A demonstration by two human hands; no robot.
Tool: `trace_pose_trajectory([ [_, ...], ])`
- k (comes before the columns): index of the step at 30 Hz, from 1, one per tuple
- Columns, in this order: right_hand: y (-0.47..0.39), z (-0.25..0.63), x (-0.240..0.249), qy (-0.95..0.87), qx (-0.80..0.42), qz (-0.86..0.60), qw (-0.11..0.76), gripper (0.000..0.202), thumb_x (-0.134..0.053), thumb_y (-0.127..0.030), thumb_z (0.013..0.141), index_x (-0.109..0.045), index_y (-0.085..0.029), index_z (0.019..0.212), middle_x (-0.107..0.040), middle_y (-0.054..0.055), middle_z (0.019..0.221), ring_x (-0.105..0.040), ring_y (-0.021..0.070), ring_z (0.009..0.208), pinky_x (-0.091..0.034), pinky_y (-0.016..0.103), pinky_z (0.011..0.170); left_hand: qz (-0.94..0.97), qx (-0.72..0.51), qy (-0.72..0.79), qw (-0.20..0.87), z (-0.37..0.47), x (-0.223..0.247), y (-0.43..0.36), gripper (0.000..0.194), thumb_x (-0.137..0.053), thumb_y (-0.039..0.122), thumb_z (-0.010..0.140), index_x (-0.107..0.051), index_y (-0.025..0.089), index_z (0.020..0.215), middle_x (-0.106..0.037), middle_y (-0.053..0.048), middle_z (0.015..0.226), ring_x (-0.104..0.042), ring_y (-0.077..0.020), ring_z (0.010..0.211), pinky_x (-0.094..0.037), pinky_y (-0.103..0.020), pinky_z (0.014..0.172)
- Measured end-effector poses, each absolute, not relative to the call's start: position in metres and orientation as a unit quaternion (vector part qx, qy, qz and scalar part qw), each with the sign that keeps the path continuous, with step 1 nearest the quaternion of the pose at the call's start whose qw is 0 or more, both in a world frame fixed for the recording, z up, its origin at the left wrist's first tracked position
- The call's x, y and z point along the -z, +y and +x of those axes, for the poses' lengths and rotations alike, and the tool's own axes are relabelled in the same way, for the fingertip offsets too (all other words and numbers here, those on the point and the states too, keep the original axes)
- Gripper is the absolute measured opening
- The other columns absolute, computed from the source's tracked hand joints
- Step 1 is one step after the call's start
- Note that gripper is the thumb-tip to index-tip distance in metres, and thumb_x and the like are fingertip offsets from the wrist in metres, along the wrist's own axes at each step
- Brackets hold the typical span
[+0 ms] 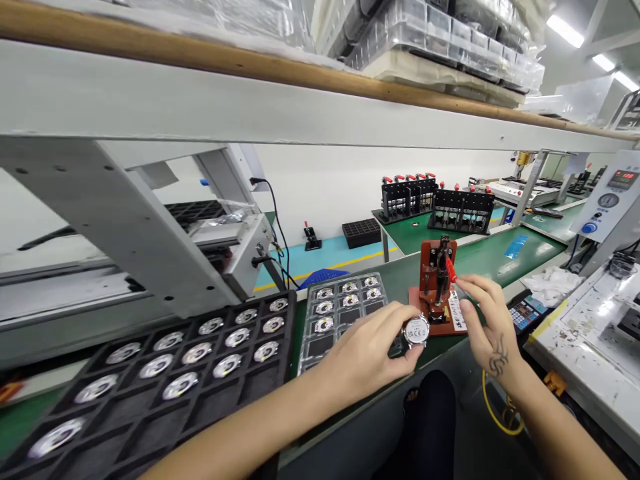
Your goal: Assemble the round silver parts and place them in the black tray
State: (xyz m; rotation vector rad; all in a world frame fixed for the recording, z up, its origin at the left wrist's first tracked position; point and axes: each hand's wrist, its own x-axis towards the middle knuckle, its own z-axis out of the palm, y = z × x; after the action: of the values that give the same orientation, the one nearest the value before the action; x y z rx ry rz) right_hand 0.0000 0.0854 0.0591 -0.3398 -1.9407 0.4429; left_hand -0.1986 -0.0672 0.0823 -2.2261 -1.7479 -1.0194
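Note:
A round silver watch case (416, 330), its back with printed marks facing me, is pinched between the thumb and fingers of my left hand (373, 343). It is in front of a red-brown toggle press (429, 267) on the green bench. My right hand (487, 320) is at the press's red lever handle (451, 269), thumb and fingers apart. The fingertips are at the handle's end; whether they touch it I cannot tell. A labelled white strip (457, 312) lies on the press base. Behind my left hand is a clear tray (309, 333) with several watch cases.
A black compartment tray (200, 393) with several silver watch cases stands at the left. To the right are a keypad device (527, 313), a white cloth (550, 285) and a machine with a gauge (607, 200). A shelf beam (300, 110) crosses overhead. Black fixtures (460, 210) stand behind.

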Motion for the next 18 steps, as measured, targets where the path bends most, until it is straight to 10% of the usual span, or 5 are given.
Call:
trace_pose_trajectory([
  [4, 0.057, 0.012, -0.051, -0.796, -0.381, -0.18, 0.434, 0.025, -0.055, -0.035, 0.11, -0.076, -0.023, 0.112, -0.074, 0.006, 0.096, -0.071, 0.0205, 0.089, -0.057, 0.033, 0.083, -0.759, 0.332, -0.552, 0.097, -0.187, -0.083, -0.067, 0.036, -0.065, 0.016, 0.093, -0.057, 0.021, 0.128, -0.072, -0.006, 0.103, -0.072, -0.0211, 0.085, -0.061, -0.032, 0.076],
  [11, 0.044, 0.014, -0.06, -0.723, -0.566, -0.204, 0.339, 0.038, -0.065, -0.055, 0.102, -0.076, -0.019, 0.107, -0.071, 0.002, 0.08, -0.063, 0.0156, 0.07, -0.053, 0.026, 0.068, -0.768, 0.338, -0.544, -0.003, -0.177, -0.093, -0.062, 0.034, -0.069, 0.017, 0.092, -0.062, 0.022, 0.125, -0.071, -0.004, 0.101, -0.07, -0.0195, 0.086, -0.06, -0.033, 0.08],
  [18, 0.029, 0.024, -0.043, -0.741, -0.547, -0.213, 0.327, 0.036, -0.069, -0.055, 0.098, -0.076, -0.021, 0.103, -0.076, 0.004, 0.084, -0.07, 0.0177, 0.071, -0.058, 0.025, 0.066, -0.521, 0.515, -0.506, -0.455, -0.16, -0.074, -0.079, 0.043, -0.084, 0.045, 0.088, -0.062, 0.018, 0.114, -0.074, -0.006, 0.096, -0.075, -0.0186, 0.081, -0.063, -0.035, 0.08],
])
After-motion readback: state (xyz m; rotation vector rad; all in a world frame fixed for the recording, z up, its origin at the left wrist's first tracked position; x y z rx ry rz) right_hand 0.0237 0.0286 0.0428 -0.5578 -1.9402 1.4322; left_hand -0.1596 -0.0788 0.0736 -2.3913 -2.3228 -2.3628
